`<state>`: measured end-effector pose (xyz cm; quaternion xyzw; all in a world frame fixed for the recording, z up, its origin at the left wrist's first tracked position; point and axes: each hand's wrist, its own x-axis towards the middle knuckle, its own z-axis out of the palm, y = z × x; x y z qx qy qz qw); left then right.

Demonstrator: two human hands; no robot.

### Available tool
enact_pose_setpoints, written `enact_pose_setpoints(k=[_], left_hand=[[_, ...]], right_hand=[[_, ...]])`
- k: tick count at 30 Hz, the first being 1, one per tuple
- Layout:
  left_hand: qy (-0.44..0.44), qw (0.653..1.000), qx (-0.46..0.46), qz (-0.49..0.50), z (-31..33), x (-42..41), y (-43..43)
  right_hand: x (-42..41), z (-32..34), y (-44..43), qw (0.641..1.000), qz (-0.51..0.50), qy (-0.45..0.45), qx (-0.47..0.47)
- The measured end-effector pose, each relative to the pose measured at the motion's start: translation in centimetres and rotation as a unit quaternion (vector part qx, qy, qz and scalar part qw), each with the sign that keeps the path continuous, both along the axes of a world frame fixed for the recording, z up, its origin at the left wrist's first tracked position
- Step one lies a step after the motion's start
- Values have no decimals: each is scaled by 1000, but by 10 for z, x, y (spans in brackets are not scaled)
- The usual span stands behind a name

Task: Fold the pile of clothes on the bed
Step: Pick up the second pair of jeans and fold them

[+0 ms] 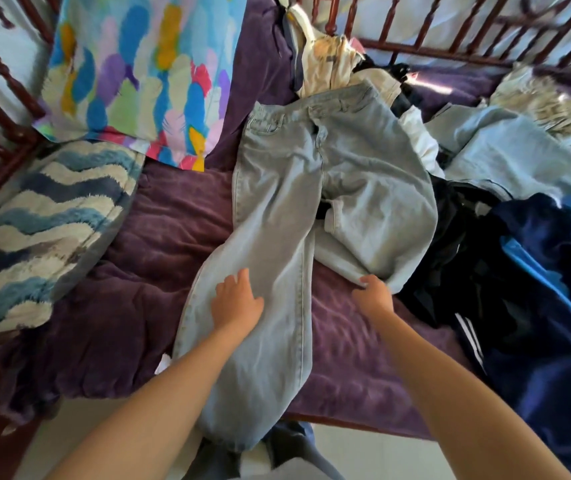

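Flat on the purple bedspread, a pair of light-blue jeans lies waistband away from the person, one leg running down over the bed's near edge. The left hand rests on that leg with fingers spread and straight. The other leg is doubled back on itself, and the right hand pinches its folded edge. Just to the right sits the pile of clothes, with a navy striped track garment nearest. A feather-print pillow and a wavy blue cushion lie at the left.
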<state>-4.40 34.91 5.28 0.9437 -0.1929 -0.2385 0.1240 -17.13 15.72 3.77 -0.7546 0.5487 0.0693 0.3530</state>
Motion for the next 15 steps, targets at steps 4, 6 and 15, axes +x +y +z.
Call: enact_pose_setpoints(k=[4, 6, 15], left_hand=[[1, 997, -10, -77, -15, -10, -45], [8, 995, -24, -101, -30, -13, -65], [28, 991, -24, -128, -59, -18, -113]], right_hand=[[-8, -27, -22, 998, 64, -2, -15], [-6, -43, -36, 993, 118, -1, -14], [2, -61, -77, 957, 223, 27, -182]])
